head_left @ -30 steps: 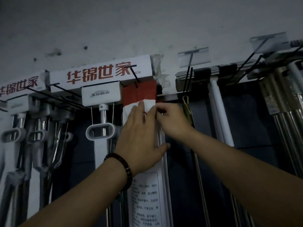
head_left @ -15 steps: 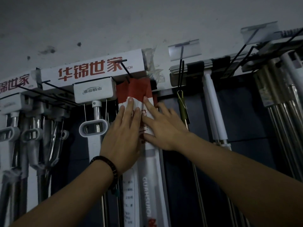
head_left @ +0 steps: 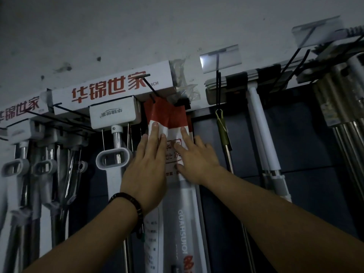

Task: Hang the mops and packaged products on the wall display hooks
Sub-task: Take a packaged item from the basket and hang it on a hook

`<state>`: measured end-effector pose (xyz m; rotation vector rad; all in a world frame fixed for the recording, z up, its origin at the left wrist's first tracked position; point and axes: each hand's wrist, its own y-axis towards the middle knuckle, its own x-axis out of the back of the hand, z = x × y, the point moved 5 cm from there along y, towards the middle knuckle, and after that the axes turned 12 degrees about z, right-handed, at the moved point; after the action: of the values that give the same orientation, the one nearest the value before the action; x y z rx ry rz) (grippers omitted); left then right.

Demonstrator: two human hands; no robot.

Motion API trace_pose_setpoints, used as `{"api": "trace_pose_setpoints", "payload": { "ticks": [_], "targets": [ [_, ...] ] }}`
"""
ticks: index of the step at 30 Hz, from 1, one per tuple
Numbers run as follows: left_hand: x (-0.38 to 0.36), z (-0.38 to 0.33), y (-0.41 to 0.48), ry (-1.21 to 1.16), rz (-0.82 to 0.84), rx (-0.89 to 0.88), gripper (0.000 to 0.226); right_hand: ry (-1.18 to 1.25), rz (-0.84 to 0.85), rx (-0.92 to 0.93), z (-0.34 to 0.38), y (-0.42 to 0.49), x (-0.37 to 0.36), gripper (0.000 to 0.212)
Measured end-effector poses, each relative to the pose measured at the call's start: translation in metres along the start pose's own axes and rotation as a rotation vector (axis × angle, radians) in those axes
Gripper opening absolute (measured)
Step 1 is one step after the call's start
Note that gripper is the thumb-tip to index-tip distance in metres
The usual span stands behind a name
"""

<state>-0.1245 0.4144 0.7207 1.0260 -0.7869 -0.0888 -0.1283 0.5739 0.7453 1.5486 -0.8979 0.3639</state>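
Note:
A long white packaged product with a red top [head_left: 167, 115] hangs from a black wire hook [head_left: 151, 87] below the white header board with red characters [head_left: 110, 89]. My left hand [head_left: 145, 164] lies flat on the left side of the package, fingers straight and pointing up. My right hand [head_left: 195, 160] presses the package's right side with spread, straight fingers. The package's lower part with grey lettering [head_left: 181, 229] runs down between my forearms.
White mop heads with chrome handles [head_left: 116, 138] hang on hooks to the left. To the right hang a thin pole with an olive grip [head_left: 223, 133], a white-handled mop [head_left: 262, 138] and a bundle of metal poles [head_left: 346, 119]. Clear price-tag holders [head_left: 219, 58] stick out above.
My right hand has opened from pinching the package top to lying flat on it. Both hands slid slightly down the package, and the view has shifted a little.

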Motion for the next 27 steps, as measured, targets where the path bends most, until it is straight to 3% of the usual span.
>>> {"api": "trace_pose_setpoints", "payload": {
  "ticks": [7,15,27],
  "targets": [
    [-0.005,-0.003,0.003,-0.011,0.001,0.004,0.102,0.022,0.096,-0.101,-0.002,0.022,-0.028,0.090],
    [-0.009,-0.003,0.006,0.005,-0.030,0.012,0.095,-0.053,0.097,-0.225,-0.003,0.046,-0.053,0.095],
    [-0.014,-0.001,0.007,0.023,-0.073,0.019,0.096,0.048,0.098,-0.177,-0.011,0.038,-0.060,0.102]
  ]
}}
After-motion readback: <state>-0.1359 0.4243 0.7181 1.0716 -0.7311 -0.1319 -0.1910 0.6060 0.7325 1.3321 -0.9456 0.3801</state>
